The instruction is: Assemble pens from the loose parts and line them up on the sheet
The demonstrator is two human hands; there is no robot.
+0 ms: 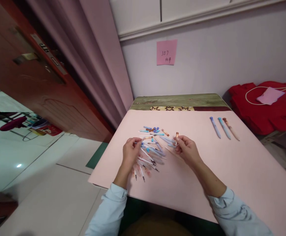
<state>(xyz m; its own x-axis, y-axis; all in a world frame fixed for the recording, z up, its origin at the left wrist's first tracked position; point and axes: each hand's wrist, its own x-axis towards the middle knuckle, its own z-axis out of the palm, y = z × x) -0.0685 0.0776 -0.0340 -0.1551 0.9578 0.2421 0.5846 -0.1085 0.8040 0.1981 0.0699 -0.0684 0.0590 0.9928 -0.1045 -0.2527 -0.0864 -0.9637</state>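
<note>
My right hand (187,150) is closed in a pinch and holds the upper part of a pen (177,135) upright, orange-brown at its top, just right of a pile of pen parts. My left hand (131,151) is at the pile's left edge, with thumb and forefinger pressed together; what lies between them is too small to make out. Between the hands lie several white pen refills (146,161) with dark tips, bluish pen barrels (166,141) and clear-looking pinkish pieces. Small blue and brown caps (155,129) are grouped at the pile's far side. A short orange-brown pen part (165,132) rests near them.
Three whole pens, purple-blue (215,127), light blue (224,128) and peach-brown (231,129), lie side by side on the table's (251,177) right. A red cloth (248,114) is beyond the right edge. A wooden door (34,78) and curtain (101,49) stand at left.
</note>
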